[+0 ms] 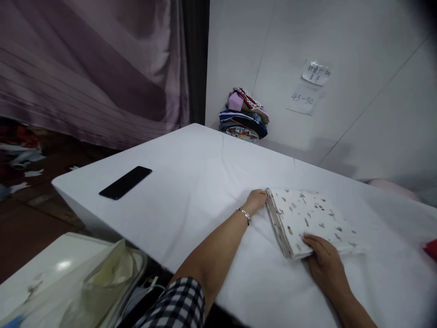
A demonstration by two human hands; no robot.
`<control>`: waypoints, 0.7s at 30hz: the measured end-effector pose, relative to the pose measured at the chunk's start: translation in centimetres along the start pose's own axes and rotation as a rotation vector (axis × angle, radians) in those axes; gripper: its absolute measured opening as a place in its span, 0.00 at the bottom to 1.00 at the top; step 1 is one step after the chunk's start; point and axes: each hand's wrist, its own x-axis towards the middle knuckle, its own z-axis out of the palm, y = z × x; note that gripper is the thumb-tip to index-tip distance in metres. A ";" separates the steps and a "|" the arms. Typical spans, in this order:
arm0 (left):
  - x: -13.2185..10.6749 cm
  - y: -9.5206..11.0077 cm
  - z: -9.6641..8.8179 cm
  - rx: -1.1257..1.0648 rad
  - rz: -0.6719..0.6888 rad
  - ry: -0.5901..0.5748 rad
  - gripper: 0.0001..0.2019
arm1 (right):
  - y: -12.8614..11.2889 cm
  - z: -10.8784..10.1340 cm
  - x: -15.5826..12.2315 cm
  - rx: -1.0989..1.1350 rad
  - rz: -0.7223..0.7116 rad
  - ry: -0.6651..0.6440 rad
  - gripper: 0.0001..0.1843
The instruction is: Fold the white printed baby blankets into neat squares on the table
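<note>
Head view: folded cloth [314, 218] is lying on the right-hand part of the white surface [205, 182], near the person. Base colour is reading white, with a small scattered print in grey, brown and muted green. Motifs are looking like palm trees, pineapples, leaves and little dots; several are too small to make out. Shape is running roughly rectangular. Left side is showing many layers stacked in a thick, greyish-beige edge; top is lying mostly flat, and the right end is thinning out and blending into the white below.

Hands are working apart, both on the cloth. Left hand [256, 201] is clamping the far left corner, fingertips partly hidden at the layered edge. Right hand [326, 264] is gripping the near edge, one digit pressing on top, the rest partly hidden under the cloth. Left wrist is wearing a silvery bracelet [246, 216].

Black phone-like slab [125, 182] is lying well apart, toward the left end. Pile of folded fabrics [243, 116] is sitting by the wall [273, 41], past the far edge.
</note>
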 end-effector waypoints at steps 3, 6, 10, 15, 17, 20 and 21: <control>-0.2 0.3 0.1 -0.023 -0.001 -0.034 0.07 | -0.1 -0.1 0.0 0.008 0.018 -0.002 0.19; -0.8 0.8 -0.1 -0.028 -0.008 -0.102 0.06 | -0.2 -0.1 0.0 0.017 0.031 0.001 0.19; -1.7 1.5 -0.5 -0.018 -0.050 -0.228 0.11 | -0.2 0.1 -0.1 0.024 0.041 0.003 0.19; -1.8 1.8 -0.9 -0.067 -0.123 -0.319 0.12 | 0.0 -0.4 -0.2 0.071 0.051 -0.052 0.21; -1.8 1.8 -0.8 -0.085 -0.143 -0.319 0.13 | -0.2 -1.3 0.0 0.114 0.077 -0.114 0.22; -1.8 1.2 -0.1 -0.021 -0.056 -0.242 0.16 | -1.3 -2.7 0.7 0.188 0.102 -0.198 0.23; -1.7 1.0 0.2 0.014 -0.005 -0.207 0.16 | -1.9 -3.0 1.1 0.204 0.096 -0.209 0.23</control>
